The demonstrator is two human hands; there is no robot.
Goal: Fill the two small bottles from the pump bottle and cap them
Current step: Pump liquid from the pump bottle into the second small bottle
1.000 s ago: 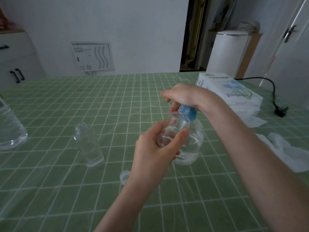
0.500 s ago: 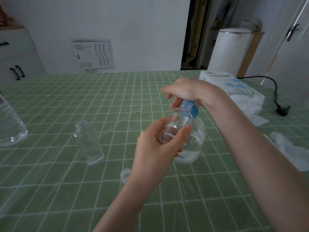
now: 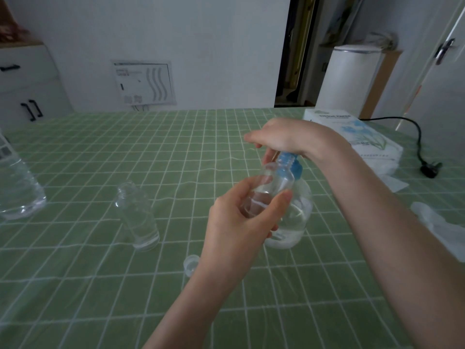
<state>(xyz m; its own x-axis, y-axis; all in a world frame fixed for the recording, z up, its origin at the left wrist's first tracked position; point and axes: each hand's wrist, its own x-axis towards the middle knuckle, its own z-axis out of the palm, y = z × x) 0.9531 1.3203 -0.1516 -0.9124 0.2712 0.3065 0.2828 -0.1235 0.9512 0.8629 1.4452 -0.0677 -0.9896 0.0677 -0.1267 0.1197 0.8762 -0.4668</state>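
Across the room a white wall (image 3: 201, 46) backs a table (image 3: 176, 147) dressed in a green checked cloth, with a dark doorway (image 3: 292, 51) and a white bin (image 3: 349, 76) to the right. On the cloth's right edge sit a tissue pack (image 3: 352, 132), a crumpled tissue (image 3: 440, 222) and a black plug (image 3: 430, 168). At far left stands a large clear bottle (image 3: 17, 192). Near the middle the pump bottle (image 3: 294, 217) stands upright, its blue head under the right hand (image 3: 284, 137), whose fingers curl down over it. The left hand (image 3: 241, 222) grips a small bottle (image 3: 274, 187) (tilted, its mouth up by the pump) and hides much of it. A second small bottle (image 3: 137, 215) stands uncapped to the left, well apart. A clear cap (image 3: 190, 264) lies by the left wrist.
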